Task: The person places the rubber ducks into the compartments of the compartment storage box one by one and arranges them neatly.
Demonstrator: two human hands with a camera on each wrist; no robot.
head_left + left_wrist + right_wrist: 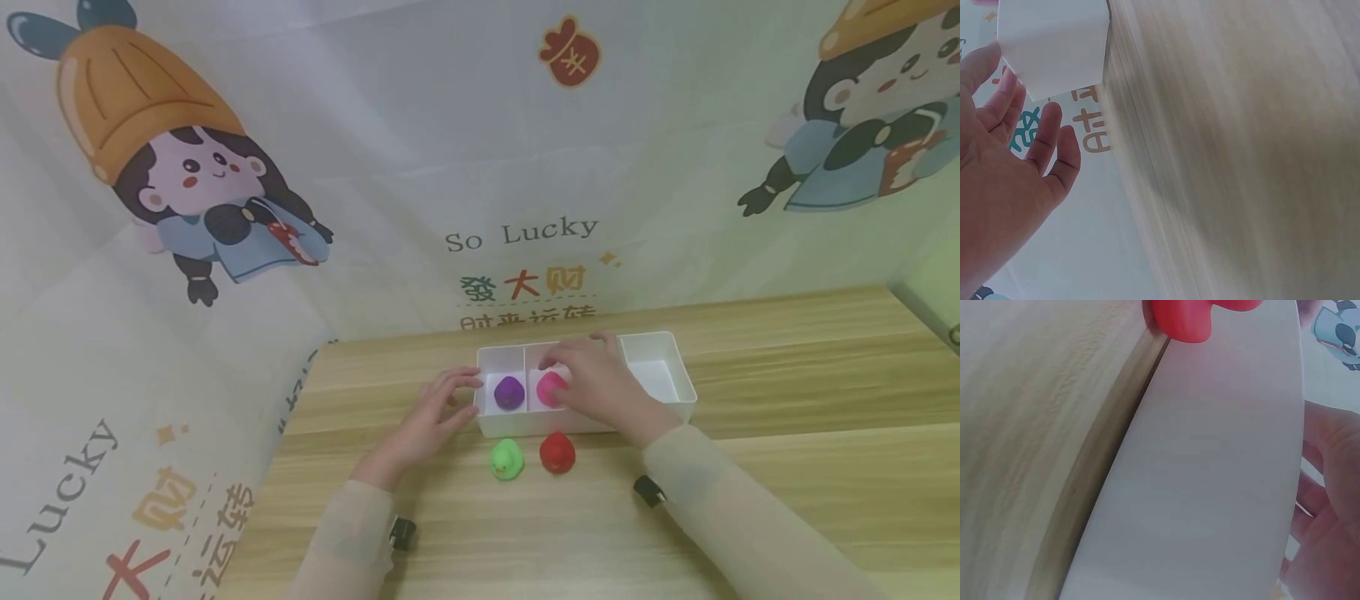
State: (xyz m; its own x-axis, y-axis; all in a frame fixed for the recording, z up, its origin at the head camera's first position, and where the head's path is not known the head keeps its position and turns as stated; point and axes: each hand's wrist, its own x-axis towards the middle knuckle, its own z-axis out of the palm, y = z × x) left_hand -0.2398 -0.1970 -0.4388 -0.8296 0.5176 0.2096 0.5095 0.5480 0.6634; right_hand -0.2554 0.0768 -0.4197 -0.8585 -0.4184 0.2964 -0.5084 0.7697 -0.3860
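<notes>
While L hand touches box end w/ loose fingers, R grip pinches pink toy.

Head cam's up above and behind the left hand and right hand, facing forward and down, far enough back to fit the whole box plus the backdrop beyond them. Left wrist cam's way closer, tipped sideways, looking past that hand's fingers at the box's end. Right wrist one's tilted too, super close on the front wall beside its hand. It shares the red duck with the head view; all three catch the box.
</notes>
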